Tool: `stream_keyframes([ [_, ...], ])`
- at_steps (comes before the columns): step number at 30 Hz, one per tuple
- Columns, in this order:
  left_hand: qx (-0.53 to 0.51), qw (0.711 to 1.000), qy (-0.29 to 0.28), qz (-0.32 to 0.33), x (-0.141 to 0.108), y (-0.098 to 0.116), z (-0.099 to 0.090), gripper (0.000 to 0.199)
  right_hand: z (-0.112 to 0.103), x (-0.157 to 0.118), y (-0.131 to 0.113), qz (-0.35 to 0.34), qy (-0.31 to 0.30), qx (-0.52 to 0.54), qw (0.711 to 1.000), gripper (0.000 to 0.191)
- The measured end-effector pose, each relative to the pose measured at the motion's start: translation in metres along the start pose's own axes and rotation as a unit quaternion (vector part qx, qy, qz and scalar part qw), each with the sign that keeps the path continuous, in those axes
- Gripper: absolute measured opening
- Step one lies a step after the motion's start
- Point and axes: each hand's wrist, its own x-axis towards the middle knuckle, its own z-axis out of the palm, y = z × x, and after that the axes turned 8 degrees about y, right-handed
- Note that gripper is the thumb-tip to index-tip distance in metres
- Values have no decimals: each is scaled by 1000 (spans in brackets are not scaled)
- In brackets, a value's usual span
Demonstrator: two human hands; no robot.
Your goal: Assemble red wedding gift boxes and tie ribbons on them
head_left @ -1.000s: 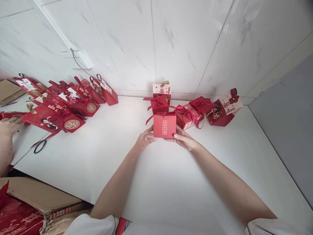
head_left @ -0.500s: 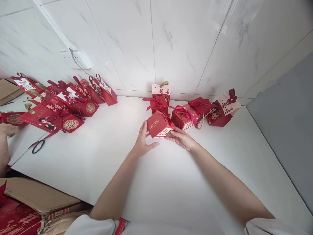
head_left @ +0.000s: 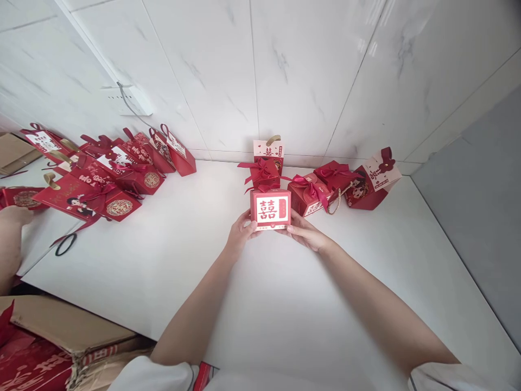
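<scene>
Between both hands is a red gift box (head_left: 271,210), its white panel with red characters facing me. My left hand (head_left: 240,233) grips its left side, thumb on the front corner. My right hand (head_left: 306,232) holds the lower right corner, also with the thumb in front. Just behind it sits a red box with a ribbon bow (head_left: 265,172), backed by a pink-topped box (head_left: 268,147) against the wall. To the right of my right hand stand a bow-tied box (head_left: 310,194), another ribboned box (head_left: 334,172) and a tilted box with a flower handle (head_left: 372,179).
Several red gift boxes (head_left: 120,206) crowd the table's left side. A black ring-shaped object (head_left: 65,244) lies near them. Another person's hand (head_left: 12,222) is at the far left. An open cardboard carton (head_left: 73,326) with red packaging stands below the white table (head_left: 260,304).
The held box has been turned so its white panel faces me squarely. My left thumb has closed onto its front corner. The other person's hand at the left has shifted slightly.
</scene>
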Motion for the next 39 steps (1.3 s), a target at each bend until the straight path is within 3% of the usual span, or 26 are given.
stream_keyframes([
  [4, 36, 998, -18, -44, 1, -1, 1, 68, -5, 2, 3, 23, 32, 11, 999, 57],
  [10, 60, 997, -24, -32, 2, -2, 0, 69, -5, 3, 4, 24, 49, 9, 998, 47],
  [20, 75, 996, -23, -39, 3, -1, 1, 71, -3, 3, 2, 27, 45, 9, 999, 49],
  [26, 31, 998, -12, -59, 5, -3, 0, 67, -3, 4, 2, 34, 58, 23, 997, 52],
  [30, -21, 997, 22, -70, 9, -7, -2, 64, -4, 5, 5, 17, 58, 3, 998, 47],
  [36, -29, 991, 126, -40, 16, -11, -11, 59, -6, 8, 9, 29, 81, 3, 996, 39],
  [39, -24, 992, 121, -41, 17, -9, -11, 61, -7, 9, 11, 18, 97, -9, 995, 40],
])
